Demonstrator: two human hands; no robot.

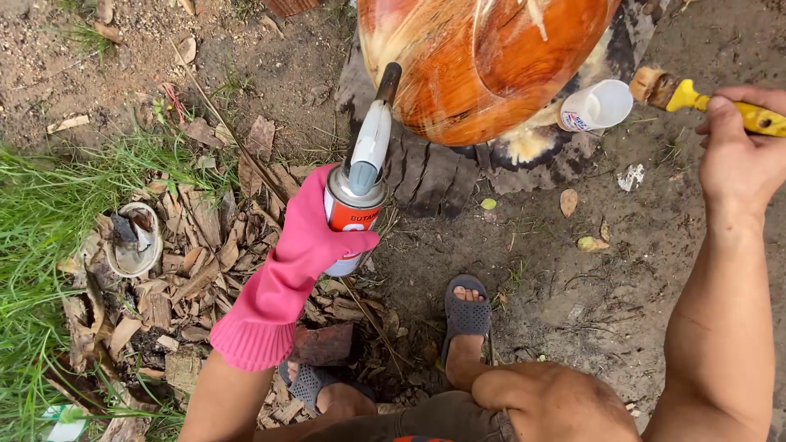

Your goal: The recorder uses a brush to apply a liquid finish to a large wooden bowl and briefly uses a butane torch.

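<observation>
gas torch canister [348,214]: rigid, smooth metal, light; left hand [307,237] fingers wrap its body. right hand [741,155] fingers clamp paintbrush [704,102] handle.

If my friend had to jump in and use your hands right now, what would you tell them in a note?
Left hand: in a pink rubber glove, gripping the gas torch, nozzle aimed at the glossy orange-brown wooden piece. No flame can be seen.
Right hand: bare, holding the yellow-handled brush out to the right, apart from the wood.
Nearby: white plastic cup lying on its side beside the wood, which sits on an old tyre.
Done: the visible wood surface looks shiny and coated.
Left: cannot tell how much remains uncoated; the rest of the piece is out of view.
</observation>
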